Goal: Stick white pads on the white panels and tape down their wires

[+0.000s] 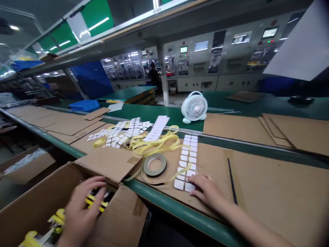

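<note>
Head view: cardboard [277, 195] on green workbench [154, 115]; control panels [221, 56] behind

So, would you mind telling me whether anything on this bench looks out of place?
Yes, the yellow tape strips lie in a loose tangle on the cardboard beside the tape roll, unlike the tidy rows of white pads. One strip also trails across the pads near the right hand.

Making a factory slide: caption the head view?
Left hand over open cardboard box, right hand on white pads near tape roll.
</note>
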`<state>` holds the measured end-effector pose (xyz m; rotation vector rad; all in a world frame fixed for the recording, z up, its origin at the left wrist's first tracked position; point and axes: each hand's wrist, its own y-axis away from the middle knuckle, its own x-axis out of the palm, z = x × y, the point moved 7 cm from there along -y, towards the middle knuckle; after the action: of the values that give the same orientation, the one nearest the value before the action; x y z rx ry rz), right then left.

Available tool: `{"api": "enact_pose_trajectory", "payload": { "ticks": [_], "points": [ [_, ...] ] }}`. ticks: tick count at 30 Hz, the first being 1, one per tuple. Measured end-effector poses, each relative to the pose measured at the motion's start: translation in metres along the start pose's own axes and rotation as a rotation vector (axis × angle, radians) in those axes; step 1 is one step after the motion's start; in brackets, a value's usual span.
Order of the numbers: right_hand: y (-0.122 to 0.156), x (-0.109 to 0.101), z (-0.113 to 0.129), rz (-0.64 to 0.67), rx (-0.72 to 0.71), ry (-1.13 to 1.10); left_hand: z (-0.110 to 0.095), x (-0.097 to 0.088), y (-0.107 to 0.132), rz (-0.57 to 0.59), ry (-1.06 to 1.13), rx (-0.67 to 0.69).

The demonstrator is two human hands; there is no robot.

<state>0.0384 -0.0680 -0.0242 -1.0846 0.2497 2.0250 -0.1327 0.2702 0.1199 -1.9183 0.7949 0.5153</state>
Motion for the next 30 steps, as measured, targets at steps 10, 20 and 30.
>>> {"api": "enact_pose_trajectory", "payload": {
  "ticks": [10,20,30],
  "points": [
    [0.038,-0.043,-0.036,-0.109,-0.013,-0.107,-0.141,0.208,0.052,0.764,0.276,0.135],
    [0.119,-0.073,-0.026,-0.181,0.202,-0.478,-0.198,0.328,0.079,1.161,1.059,-0.863],
    [0.113,-0.106,-0.058,0.329,0.256,-0.802,-0.267,0.406,0.053,1.428,0.712,-0.405]
  ]
}}
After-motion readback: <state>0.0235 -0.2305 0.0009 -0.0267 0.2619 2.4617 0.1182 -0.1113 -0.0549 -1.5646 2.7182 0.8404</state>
